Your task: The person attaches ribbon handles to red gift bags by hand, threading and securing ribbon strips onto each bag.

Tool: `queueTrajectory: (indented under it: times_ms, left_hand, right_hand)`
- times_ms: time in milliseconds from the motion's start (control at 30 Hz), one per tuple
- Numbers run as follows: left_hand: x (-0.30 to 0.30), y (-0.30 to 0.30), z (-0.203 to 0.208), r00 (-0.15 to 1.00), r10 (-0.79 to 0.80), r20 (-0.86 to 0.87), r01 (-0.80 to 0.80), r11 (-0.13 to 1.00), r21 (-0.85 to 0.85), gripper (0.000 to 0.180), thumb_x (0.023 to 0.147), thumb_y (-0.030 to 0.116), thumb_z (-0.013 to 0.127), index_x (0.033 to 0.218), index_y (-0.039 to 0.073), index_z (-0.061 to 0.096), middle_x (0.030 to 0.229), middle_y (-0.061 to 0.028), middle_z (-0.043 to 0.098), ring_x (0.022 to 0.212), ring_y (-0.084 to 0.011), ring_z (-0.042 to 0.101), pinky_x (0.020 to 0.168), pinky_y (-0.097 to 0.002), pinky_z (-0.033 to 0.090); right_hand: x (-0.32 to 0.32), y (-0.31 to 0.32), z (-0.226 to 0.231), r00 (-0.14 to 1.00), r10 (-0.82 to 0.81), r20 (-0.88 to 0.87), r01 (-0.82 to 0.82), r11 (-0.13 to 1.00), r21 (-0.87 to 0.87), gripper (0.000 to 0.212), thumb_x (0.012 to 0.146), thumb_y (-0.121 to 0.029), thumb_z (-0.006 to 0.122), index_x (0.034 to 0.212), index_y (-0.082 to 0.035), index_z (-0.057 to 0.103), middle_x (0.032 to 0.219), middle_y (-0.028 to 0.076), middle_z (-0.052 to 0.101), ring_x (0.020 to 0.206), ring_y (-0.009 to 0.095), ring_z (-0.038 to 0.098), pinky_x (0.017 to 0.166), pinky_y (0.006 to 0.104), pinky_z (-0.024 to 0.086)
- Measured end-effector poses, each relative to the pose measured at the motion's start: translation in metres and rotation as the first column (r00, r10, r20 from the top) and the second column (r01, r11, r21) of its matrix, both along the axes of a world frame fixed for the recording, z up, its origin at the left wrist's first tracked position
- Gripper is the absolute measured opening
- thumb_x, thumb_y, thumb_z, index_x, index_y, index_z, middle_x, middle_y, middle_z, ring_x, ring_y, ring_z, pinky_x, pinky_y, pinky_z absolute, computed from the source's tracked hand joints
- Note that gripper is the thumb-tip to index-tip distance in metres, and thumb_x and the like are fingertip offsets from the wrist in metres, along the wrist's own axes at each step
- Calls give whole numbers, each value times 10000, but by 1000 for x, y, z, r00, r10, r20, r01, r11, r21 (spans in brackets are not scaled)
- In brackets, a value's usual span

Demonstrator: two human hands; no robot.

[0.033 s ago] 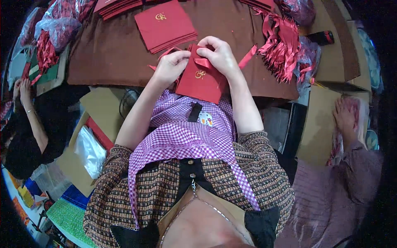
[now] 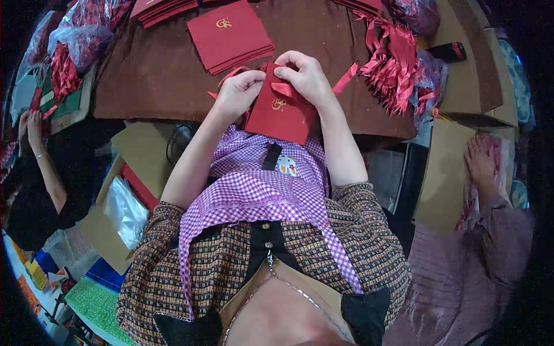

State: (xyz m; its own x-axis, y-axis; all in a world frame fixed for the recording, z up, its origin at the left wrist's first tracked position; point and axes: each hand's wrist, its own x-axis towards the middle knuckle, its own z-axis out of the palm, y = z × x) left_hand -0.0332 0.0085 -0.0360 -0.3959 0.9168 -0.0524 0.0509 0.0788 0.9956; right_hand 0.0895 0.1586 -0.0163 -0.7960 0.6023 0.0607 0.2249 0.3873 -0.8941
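Note:
A flat red paper bag (image 2: 281,118) with a gold emblem is held up at the table's near edge, tilted a little. My left hand (image 2: 238,92) is closed in a pinch at its upper left corner. My right hand (image 2: 304,75) grips the top edge, thumb in front and fingers behind. Below that thumb a short loop of red ribbon (image 2: 283,89) lies across the bag's front. Another ribbon end (image 2: 346,79) sticks out past my right wrist, and more ribbon shows behind my left hand. What the fingertips pinch at the top edge is partly hidden.
A stack of similar red bags (image 2: 231,37) lies ahead on the brown-covered table (image 2: 156,75). Bundled red ribbons (image 2: 392,66) lie at the right, others (image 2: 65,72) at the left. An open carton (image 2: 141,144) stands left. Other people's hands (image 2: 483,161) show at both sides.

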Motion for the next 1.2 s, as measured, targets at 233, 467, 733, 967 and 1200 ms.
queueTrajectory:
  times_ms: [233, 467, 733, 967, 1200]
  left_hand:
    - [2, -3, -10, 938, 179, -297, -125, 973, 193, 94, 884, 1, 559, 960, -14, 612, 798, 5, 587, 733, -31, 513, 655, -188, 435]
    - [1, -7, -16, 953, 210, -220, -168, 966, 195, 57, 898, 13, 550, 933, -12, 587, 761, 15, 556, 694, -32, 491, 614, -187, 417]
    - [-45, -22, 1, 896, 313, 314, -318, 947, -38, 142, 934, 114, 536, 1012, -1, 567, 837, -70, 593, 714, -122, 563, 673, -271, 502]
    - [-12, -17, 28, 599, 440, -669, -163, 885, 436, 138, 733, 64, 686, 842, 9, 622, 808, -127, 582, 812, -304, 547, 755, -402, 434]
    - [6, -13, -5, 689, 200, -697, -132, 980, 150, 204, 707, 127, 742, 802, -8, 623, 716, -106, 544, 660, -258, 542, 620, -366, 447]
  right_hand:
    - [5, 1, 4, 994, 93, -57, -106, 952, -288, 113, 810, -71, 638, 900, -3, 637, 769, -20, 610, 711, 59, 545, 639, 223, 448]
    - [3, 2, 4, 988, 135, -80, -154, 934, -322, 88, 825, -50, 621, 907, -20, 630, 779, -48, 586, 707, 33, 519, 637, 199, 429]
    - [22, 22, 1, 993, 52, -110, -87, 938, -336, 82, 834, -48, 625, 904, -6, 634, 801, -35, 607, 715, 39, 536, 648, 193, 440]
    - [16, 22, -2, 1000, -17, -19, 13, 983, -184, 116, 844, -71, 623, 932, 2, 641, 810, -30, 617, 721, 40, 542, 657, 204, 451]
    - [71, 34, 21, 962, -254, -97, 270, 934, 234, 194, 855, -99, 606, 1003, 15, 658, 947, 89, 688, 900, 146, 633, 821, 268, 482]
